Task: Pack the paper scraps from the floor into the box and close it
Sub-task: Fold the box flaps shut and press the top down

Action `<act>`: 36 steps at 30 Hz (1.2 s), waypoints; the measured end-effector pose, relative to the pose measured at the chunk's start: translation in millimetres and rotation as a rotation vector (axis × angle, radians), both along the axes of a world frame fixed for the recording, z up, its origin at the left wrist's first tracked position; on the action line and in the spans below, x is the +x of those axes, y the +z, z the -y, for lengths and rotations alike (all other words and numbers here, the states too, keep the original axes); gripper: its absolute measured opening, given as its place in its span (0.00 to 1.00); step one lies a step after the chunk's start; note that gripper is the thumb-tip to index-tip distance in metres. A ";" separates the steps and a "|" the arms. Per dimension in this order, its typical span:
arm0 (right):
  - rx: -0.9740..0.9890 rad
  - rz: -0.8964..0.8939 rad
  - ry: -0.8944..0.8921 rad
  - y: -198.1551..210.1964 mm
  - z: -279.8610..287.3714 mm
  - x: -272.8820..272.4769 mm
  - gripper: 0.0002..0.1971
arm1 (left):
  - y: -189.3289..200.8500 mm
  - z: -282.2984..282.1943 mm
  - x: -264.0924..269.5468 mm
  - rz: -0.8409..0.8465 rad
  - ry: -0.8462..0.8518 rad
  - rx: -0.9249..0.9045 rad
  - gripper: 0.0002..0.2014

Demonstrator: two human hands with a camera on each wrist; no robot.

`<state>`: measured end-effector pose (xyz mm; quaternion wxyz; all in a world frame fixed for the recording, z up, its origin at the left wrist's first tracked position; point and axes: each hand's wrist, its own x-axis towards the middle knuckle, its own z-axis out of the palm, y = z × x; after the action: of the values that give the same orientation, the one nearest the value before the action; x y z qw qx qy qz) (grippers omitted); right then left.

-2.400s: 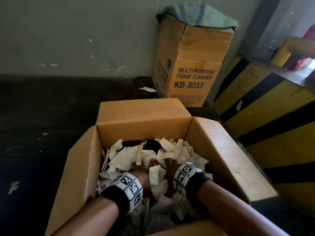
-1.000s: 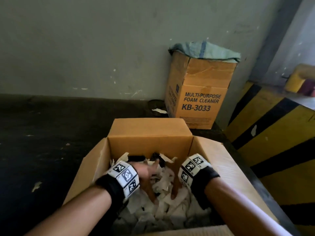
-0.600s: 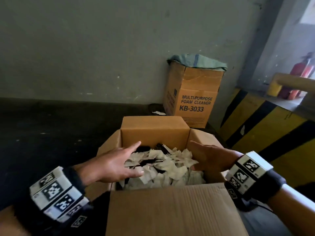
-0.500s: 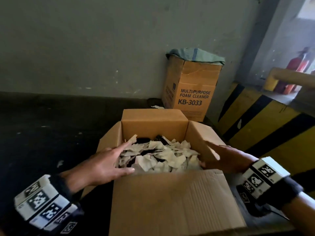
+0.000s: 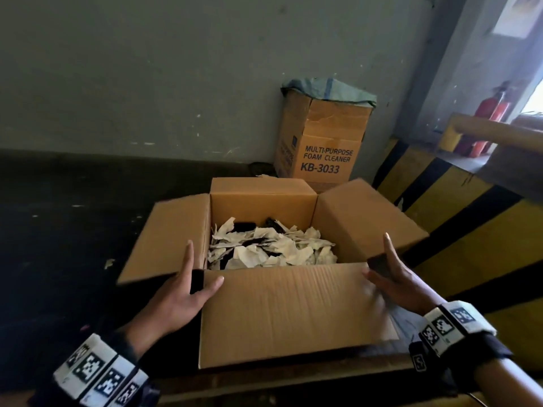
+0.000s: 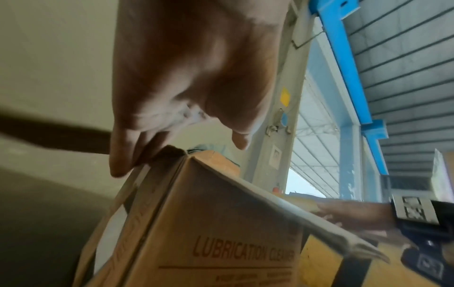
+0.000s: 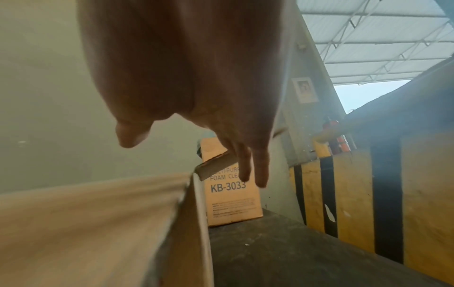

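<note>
An open cardboard box [image 5: 264, 207] stands on the dark floor, holding a heap of pale paper scraps [image 5: 264, 248]. All its flaps stand out from the opening. My left hand [image 5: 189, 290] lies with straight fingers on the near corner of the left flap [image 5: 164, 239], thumb on the near flap [image 5: 288, 312]. My right hand [image 5: 395, 279] lies with straight fingers against the right flap [image 5: 367, 218], thumb at the near flap's right corner. The left wrist view shows my left hand's fingertips [image 6: 120, 165] touching a flap edge. The near flap [image 7: 86, 223] is blurred in the right wrist view.
A taller foam-cleaner box [image 5: 323, 148] with a green cloth on top stands by the grey wall behind. A yellow-and-black striped barrier [image 5: 470, 230] runs along the right. One loose scrap [image 5: 109, 262] lies on the floor to the left, another [image 5: 261, 176] beside the far box.
Both hands came up out of the box, where they pressed on the scraps, and moved to its near corners. The side flaps have swung outward and the near flap has moved.
</note>
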<state>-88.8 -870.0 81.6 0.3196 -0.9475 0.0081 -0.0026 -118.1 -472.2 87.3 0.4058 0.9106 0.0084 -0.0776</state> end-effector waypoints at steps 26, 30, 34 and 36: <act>-0.749 -0.317 0.558 42.9 -17.6 154.7 0.54 | -5.4 -22.0 177.5 -0.030 -0.504 0.696 0.50; -0.649 -0.327 0.493 35.3 -24.2 224.4 0.61 | -4.5 -25.4 232.4 -0.083 -0.343 0.627 0.52; -0.553 -0.352 0.373 32.2 -39.3 290.8 0.61 | 2.3 -24.3 279.9 -0.161 -0.199 0.525 0.60; -0.494 -0.369 0.330 29.9 -43.9 314.9 0.62 | 3.4 -22.0 298.3 -0.194 -0.155 0.444 0.61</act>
<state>226.1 -826.1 111.6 0.0702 -0.9693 -0.0886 0.2186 180.2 -450.2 90.7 0.1860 0.9636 -0.0059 -0.1919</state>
